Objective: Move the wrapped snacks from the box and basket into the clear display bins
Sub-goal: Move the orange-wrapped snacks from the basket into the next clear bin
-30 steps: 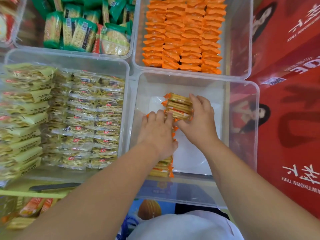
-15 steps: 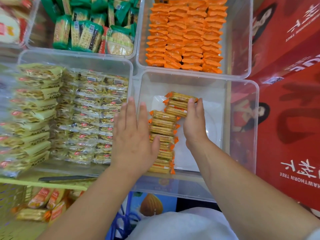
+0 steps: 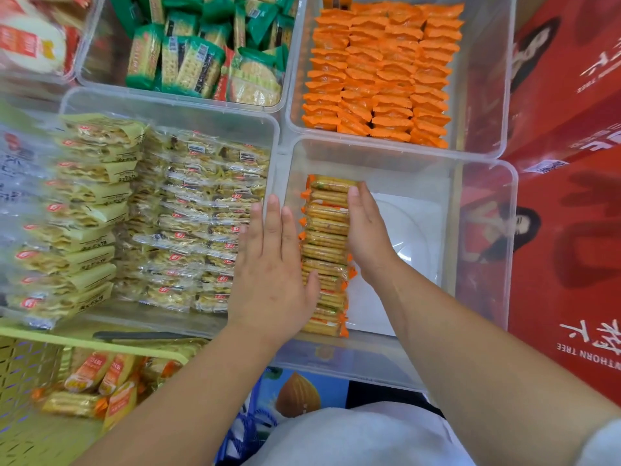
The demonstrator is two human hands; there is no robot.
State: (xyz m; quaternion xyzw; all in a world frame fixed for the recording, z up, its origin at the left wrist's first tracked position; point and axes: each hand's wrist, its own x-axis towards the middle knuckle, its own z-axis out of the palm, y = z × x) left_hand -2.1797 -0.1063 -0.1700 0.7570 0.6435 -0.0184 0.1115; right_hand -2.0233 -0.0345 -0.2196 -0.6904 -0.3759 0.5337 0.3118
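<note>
Row of orange-ended, clear-wrapped cracker packs (image 3: 324, 250), lying along the left wall inside the near-right clear plastic display bin (image 3: 484, 230). Flanked by flat hands, fingers straight and together: left hand (image 3: 274, 274) touching its left edge, right hand (image 3: 368, 233) pressed along its right. At lower left, yellow-green perforated basket (image 3: 20, 381) holding more packs.

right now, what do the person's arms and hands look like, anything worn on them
The left hand and right hand are bare: no gloves, rings or watch show. Both forearms are bare. A pale sleeve edge shows on the right arm; no left sleeve is in view.
</note>
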